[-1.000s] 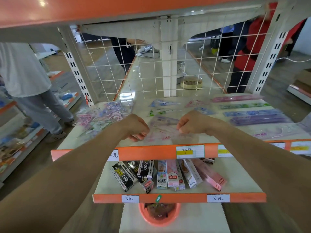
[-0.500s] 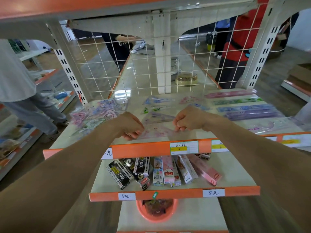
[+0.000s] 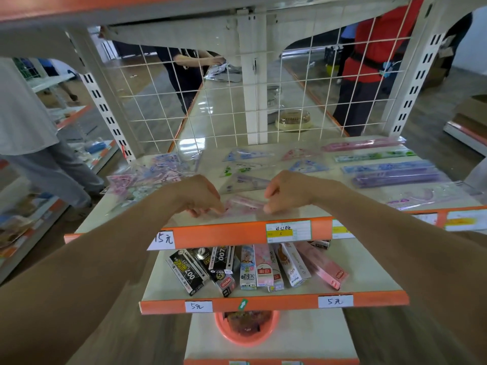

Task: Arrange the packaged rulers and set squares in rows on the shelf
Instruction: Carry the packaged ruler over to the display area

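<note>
A pink packaged set square (image 3: 246,204) lies flat near the front edge of the cream shelf (image 3: 147,214). My left hand (image 3: 200,196) pinches its left end and my right hand (image 3: 286,192) pinches its right end. Behind it lie several packaged set squares in rows, among them a purple one (image 3: 243,183) and a blue one (image 3: 246,154). Packaged rulers lie side by side at the right, such as a purple ruler (image 3: 395,177) and a pink ruler (image 3: 361,144). A loose heap of packaged set squares (image 3: 147,175) lies at the left.
A white wire grid (image 3: 210,106) closes the back of the shelf. The orange front lip (image 3: 226,233) carries price labels. Boxed goods (image 3: 253,267) sit on the lower shelf, with an orange basket (image 3: 245,327) below. People stand at the left and behind the grid.
Both hands have brought the pink set square down and slightly toward the front edge, where it now lies flat on the shelf. The camera view has dipped a little.
</note>
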The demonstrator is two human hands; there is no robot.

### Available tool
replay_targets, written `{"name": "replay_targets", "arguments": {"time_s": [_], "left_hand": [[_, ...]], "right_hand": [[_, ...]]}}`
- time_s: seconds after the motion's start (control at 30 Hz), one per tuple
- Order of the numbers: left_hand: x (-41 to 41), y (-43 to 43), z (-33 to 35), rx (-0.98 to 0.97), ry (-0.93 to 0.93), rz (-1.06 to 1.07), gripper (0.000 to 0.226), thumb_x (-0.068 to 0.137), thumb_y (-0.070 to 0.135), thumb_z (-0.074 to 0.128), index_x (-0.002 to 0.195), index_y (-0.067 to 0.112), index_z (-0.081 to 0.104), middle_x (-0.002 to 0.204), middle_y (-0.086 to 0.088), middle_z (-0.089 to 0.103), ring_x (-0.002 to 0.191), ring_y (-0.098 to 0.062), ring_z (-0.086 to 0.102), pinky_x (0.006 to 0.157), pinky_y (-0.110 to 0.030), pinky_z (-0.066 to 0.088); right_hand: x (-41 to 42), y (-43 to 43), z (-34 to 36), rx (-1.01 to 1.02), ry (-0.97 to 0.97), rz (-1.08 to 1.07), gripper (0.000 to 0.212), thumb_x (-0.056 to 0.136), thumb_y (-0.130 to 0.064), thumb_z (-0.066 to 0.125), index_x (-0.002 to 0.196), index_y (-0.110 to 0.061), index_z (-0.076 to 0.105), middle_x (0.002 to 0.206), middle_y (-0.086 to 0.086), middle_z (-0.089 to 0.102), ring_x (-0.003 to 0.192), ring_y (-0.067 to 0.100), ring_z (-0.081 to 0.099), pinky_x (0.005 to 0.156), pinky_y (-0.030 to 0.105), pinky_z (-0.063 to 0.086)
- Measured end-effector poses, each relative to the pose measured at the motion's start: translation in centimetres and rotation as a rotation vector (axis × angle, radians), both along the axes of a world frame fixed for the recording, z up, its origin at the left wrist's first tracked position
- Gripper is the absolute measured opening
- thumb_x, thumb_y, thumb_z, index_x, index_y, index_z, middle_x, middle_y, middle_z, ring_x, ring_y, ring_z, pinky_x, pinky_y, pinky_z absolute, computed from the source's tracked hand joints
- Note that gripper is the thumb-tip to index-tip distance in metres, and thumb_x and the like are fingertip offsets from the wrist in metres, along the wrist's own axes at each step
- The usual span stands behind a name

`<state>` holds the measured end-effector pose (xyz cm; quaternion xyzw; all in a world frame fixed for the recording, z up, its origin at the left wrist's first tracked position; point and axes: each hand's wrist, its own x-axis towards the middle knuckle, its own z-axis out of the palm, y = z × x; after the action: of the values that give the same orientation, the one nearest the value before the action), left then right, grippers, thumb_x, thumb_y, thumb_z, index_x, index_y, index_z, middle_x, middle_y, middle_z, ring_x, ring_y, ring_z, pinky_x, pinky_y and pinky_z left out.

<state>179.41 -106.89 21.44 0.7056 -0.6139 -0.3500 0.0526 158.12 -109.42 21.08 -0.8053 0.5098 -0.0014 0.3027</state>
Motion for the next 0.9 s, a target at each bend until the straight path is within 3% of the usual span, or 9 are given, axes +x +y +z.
{"name": "replay_targets", "arguments": {"time_s": [0.07,0.17,0.27,0.37,0.57,0.7,0.8,0.9], "left_hand": [[-0.4,0.2,-0.1,-0.009,-0.117,-0.107,0.028,0.08,0.021,0.073,0.102,0.006,0.063,0.105,-0.012,0.062,0.089,-0.023,0.061,0.072,-0.03,0.055],[-1.0,0.4,-0.3,-0.05,-0.254,-0.177,0.04,0.077,0.024,0.073,0.112,0.009,0.062,0.117,-0.009,0.059,0.101,-0.025,0.061,0.085,-0.035,0.053],[-1.3,0.5,-0.6,-0.088,-0.241,-0.178,0.037,0.076,0.017,0.072,0.112,0.016,0.063,0.107,-0.008,0.061,0.089,-0.023,0.06,0.077,-0.031,0.049],[-1.5,0.6,-0.9,-0.12,-0.2,-0.132,0.044,0.077,0.011,0.068,0.121,0.01,0.063,0.108,-0.01,0.065,0.093,-0.027,0.064,0.079,-0.033,0.052],[-1.3,0.2,-1.1,-0.115,-0.173,-0.112,0.039,0.08,0.011,0.067,0.118,0.005,0.064,0.105,-0.012,0.067,0.087,-0.022,0.062,0.076,-0.03,0.051],[-1.1,-0.1,0.2,0.01,0.022,0.014,0.007,0.091,0.007,0.057,0.091,0.001,0.061,0.077,-0.014,0.057,0.06,-0.02,0.051,0.051,-0.022,0.045],[-0.6,-0.9,0.5,0.122,0.203,0.24,0.026,0.094,-0.003,0.044,0.075,0.014,0.037,0.063,-0.007,0.039,0.051,-0.015,0.034,0.048,-0.024,0.03],[-0.9,-1.4,0.0,0.119,0.159,0.254,0.035,0.09,-0.007,0.042,0.065,0.016,0.033,0.057,-0.004,0.034,0.045,-0.014,0.03,0.045,-0.022,0.027]], "right_hand": [[0.8,0.4,0.1,-0.038,0.115,0.049,0.053,0.085,-0.031,0.067,0.129,-0.004,0.056,0.132,0.009,0.056,0.119,0.026,0.054,0.099,0.035,0.044],[1.6,0.5,-0.1,-0.124,0.212,0.077,0.047,0.085,-0.029,0.063,0.124,-0.002,0.059,0.13,0.018,0.056,0.113,0.033,0.057,0.096,0.042,0.048],[1.7,0.4,-0.3,-0.171,0.192,0.076,0.033,0.086,-0.024,0.063,0.116,-0.012,0.065,0.118,0.006,0.064,0.103,0.023,0.06,0.091,0.036,0.051],[1.7,0.4,-0.4,-0.181,0.171,0.07,0.028,0.086,-0.021,0.062,0.114,-0.015,0.067,0.113,0.0,0.064,0.095,0.016,0.058,0.087,0.029,0.049],[1.7,0.4,-0.4,-0.195,0.16,0.073,0.026,0.086,-0.019,0.063,0.111,-0.016,0.068,0.099,-0.004,0.061,0.084,0.012,0.052,0.077,0.025,0.046],[1.7,0.3,-0.4,-0.177,0.157,0.098,0.024,0.087,-0.019,0.062,0.109,-0.013,0.069,0.101,0.0,0.065,0.086,0.015,0.056,0.067,0.022,0.043],[1.7,0.1,-0.4,-0.149,0.155,0.1,0.03,0.088,-0.024,0.061,0.109,-0.004,0.069,0.106,0.015,0.067,0.087,0.024,0.062,0.072,0.028,0.048],[1.9,-0.1,-0.4,-0.137,0.157,0.099,0.031,0.088,-0.027,0.06,0.106,-0.003,0.069,0.112,0.016,0.066,0.099,0.028,0.063,0.087,0.036,0.049]]}}
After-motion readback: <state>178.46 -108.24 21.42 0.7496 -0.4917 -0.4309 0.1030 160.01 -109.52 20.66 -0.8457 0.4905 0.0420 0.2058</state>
